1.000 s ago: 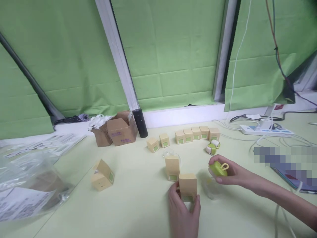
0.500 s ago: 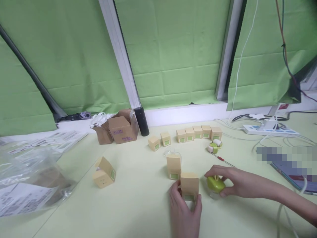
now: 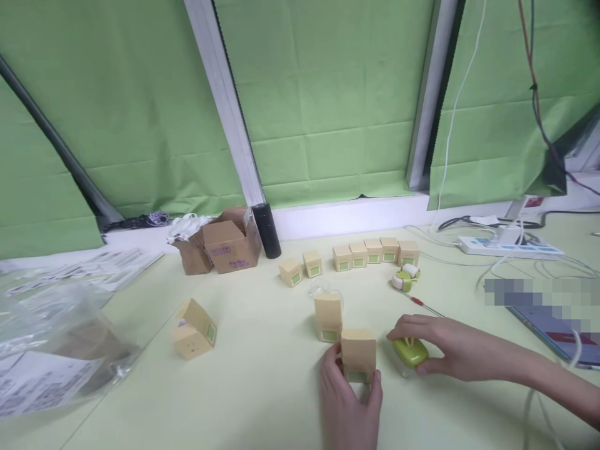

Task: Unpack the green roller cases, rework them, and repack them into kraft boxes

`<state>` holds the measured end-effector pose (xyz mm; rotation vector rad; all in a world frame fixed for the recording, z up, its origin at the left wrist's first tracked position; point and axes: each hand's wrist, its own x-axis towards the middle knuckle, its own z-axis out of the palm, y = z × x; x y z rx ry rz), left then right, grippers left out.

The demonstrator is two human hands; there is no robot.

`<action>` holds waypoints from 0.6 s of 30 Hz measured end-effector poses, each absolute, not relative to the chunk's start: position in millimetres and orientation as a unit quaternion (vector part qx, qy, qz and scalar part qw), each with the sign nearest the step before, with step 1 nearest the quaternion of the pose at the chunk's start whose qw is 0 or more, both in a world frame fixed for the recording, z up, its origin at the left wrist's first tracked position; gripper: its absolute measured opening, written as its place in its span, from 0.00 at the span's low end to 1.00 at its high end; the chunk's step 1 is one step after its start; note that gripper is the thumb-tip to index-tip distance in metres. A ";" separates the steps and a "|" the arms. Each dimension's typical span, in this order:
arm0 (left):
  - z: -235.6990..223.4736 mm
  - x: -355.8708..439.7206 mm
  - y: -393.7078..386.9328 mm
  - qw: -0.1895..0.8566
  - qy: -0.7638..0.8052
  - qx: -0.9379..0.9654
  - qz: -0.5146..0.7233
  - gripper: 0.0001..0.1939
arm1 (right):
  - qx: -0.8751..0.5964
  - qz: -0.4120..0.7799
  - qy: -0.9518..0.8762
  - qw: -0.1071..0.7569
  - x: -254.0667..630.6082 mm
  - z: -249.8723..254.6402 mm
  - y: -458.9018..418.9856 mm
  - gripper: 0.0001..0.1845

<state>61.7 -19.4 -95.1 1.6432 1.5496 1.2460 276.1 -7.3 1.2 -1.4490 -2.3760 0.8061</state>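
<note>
My left hand (image 3: 349, 400) grips the lower sides of a small beige box (image 3: 359, 350) whose lid stands raised. Just beyond it, another open beige box (image 3: 328, 315) stands upright on the table. To the right, my right hand (image 3: 435, 344) has its fingers and thumb closed round a glossy green earphone-type case (image 3: 410, 351) with a small loop on top. Something clear shows beneath the case, too faint to name. A third open beige box (image 3: 194, 330) sits apart on the left, tilted toward me.
Several closed beige boxes (image 3: 359, 256) line the back of the table. Near them lie a green and white case (image 3: 405, 277) and a thin rod with a red band (image 3: 417, 302). A phone (image 3: 548, 325), power strip (image 3: 509, 247), black cylinder (image 3: 267, 230), cardboard box (image 3: 232, 244) and plastic bag (image 3: 79, 344) surround the area.
The green case has turned slightly in my right hand and sits a little lower or more tilted. My left hand and its box have barely moved. The view shifts slightly.
</note>
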 end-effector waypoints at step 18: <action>-91.6 61.7 -22.7 0.285 0.536 0.662 0.439 0.30 | -0.512 0.248 -0.815 0.110 283.6 -24.8 -28.4 0.52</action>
